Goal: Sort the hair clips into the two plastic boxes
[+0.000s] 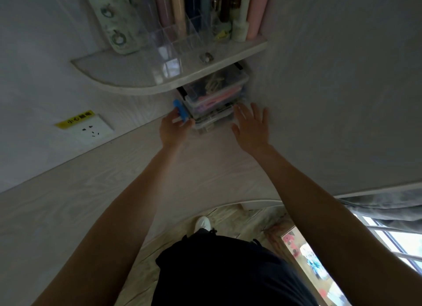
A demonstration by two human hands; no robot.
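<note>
Left hand (174,126) pinched blue plastic hair clip (180,110): light, stiff, slippery. Right hand (251,126) spread, empty, beside stacked clear plastic boxes (214,100).

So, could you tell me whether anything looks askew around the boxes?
Nothing is spilled. The two stacked boxes sit slightly offset, the lower one jutting out beneath the shelf.

Beyond my right hand (250,125), the shelf (159,83) hides the back of the stacked boxes (214,98); their contents blur together.
</note>
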